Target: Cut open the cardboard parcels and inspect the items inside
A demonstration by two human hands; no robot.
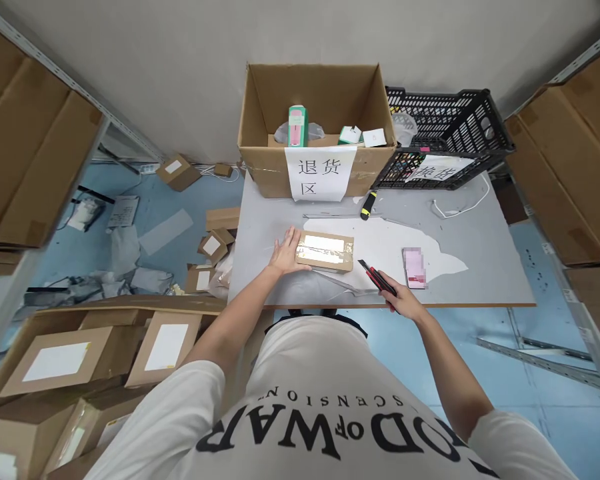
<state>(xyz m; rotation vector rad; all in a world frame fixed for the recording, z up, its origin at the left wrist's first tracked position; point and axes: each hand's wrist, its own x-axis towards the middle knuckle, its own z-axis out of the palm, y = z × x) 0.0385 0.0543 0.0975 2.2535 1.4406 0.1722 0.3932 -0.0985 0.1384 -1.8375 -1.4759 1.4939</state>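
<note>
A small taped cardboard box (325, 251) with a white label lies on the table, partly over a torn white sheet (375, 230). My left hand (285, 255) holds the box by its left end, fingers toward the back corner and thumb along the front. In my right hand (403, 298) is a red and black utility knife (379, 277), its dark blade pointing toward the box's right end but apart from it. Just right of the knife lies a phone (414, 268) with a lit, blurred screen. A yellow and black cutter (368, 205) sits behind the sheet.
At the table's back stand a big open carton (265, 170) holding small boxes and a black plastic crate (450, 143). A white cable (463, 213) lies on the right. Left of me, a large carton (180, 303) holds several parcels. Shelves with cartons (570, 153) flank both sides.
</note>
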